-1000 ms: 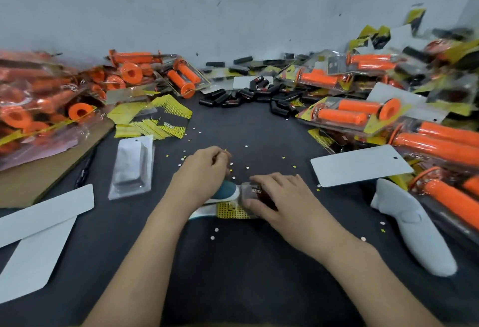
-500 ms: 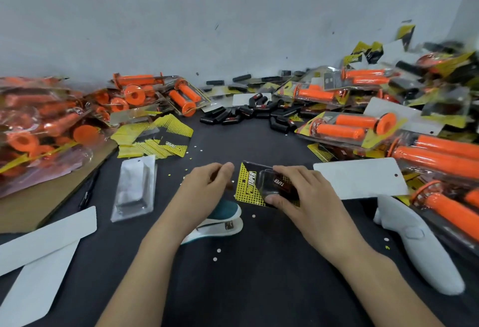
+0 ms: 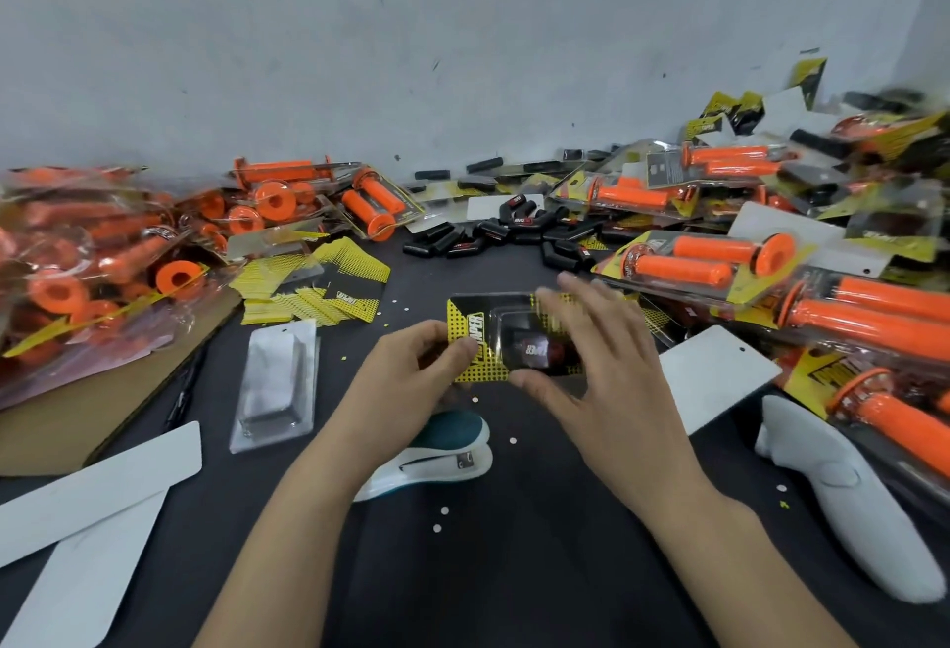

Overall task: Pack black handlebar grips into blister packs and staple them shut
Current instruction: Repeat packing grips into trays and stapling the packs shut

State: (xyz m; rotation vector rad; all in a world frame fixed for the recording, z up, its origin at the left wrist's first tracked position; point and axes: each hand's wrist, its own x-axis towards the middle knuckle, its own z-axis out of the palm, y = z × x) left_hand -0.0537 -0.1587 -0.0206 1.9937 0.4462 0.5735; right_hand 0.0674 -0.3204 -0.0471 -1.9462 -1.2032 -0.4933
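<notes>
A blister pack (image 3: 493, 334) with a yellow-and-black card and a black grip inside is lifted above the dark table (image 3: 514, 570). My left hand (image 3: 411, 380) pinches its left edge. My right hand (image 3: 606, 365) spreads over its right side, thumb under the near edge, fingers straight and blurred. The white-and-teal stapler (image 3: 437, 457) lies on the table just below my left wrist. Loose black grips (image 3: 493, 236) lie in a heap at the back centre. An empty clear blister shell (image 3: 275, 385) lies to the left.
Piles of packed orange grips fill the left (image 3: 103, 257) and right (image 3: 771, 262) sides. Yellow cards (image 3: 313, 287) are stacked at back left. White backing cards lie at front left (image 3: 97, 493) and right (image 3: 714, 380). A white handheld device (image 3: 843, 488) lies at right.
The pack came away from the stapler and rose toward the back. My left hand let go of the stapler and took the pack's left edge. My right hand's fingers have opened over it.
</notes>
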